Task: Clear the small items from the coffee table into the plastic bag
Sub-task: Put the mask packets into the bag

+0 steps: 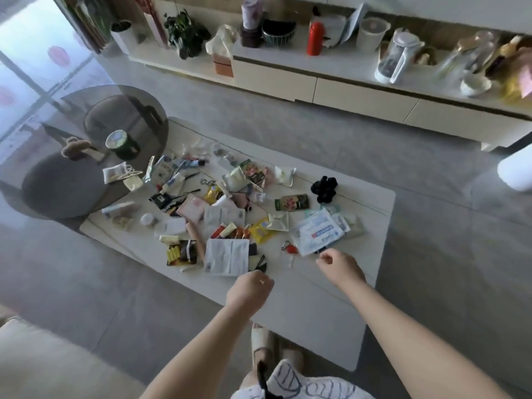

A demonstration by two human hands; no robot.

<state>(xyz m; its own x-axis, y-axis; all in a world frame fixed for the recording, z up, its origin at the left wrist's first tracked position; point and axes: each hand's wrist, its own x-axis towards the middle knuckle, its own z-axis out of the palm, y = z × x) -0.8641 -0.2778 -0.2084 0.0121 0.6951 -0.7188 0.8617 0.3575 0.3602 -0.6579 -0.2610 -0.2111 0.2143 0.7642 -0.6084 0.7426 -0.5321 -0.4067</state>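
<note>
From my head camera: a white coffee table [331, 306] on grey floor tiles fills mid-frame, strewn with small items [227, 214]: sachets, wrappers, a black scrunchie [324, 188] and a white pouch [227, 256] at lower centre. A round glass side table [72, 191] at centre left carries a dark tin [122, 145]. A low cabinet [345, 87] crosses the top, its jars blurred. My left hand [249, 289] hangs clenched, grasping nothing visible, just below the pouch; my right hand [341, 267], fingers curled and seemingly bare, hovers beside blue-and-white packets [316, 233]. No plastic bag shows.
</note>
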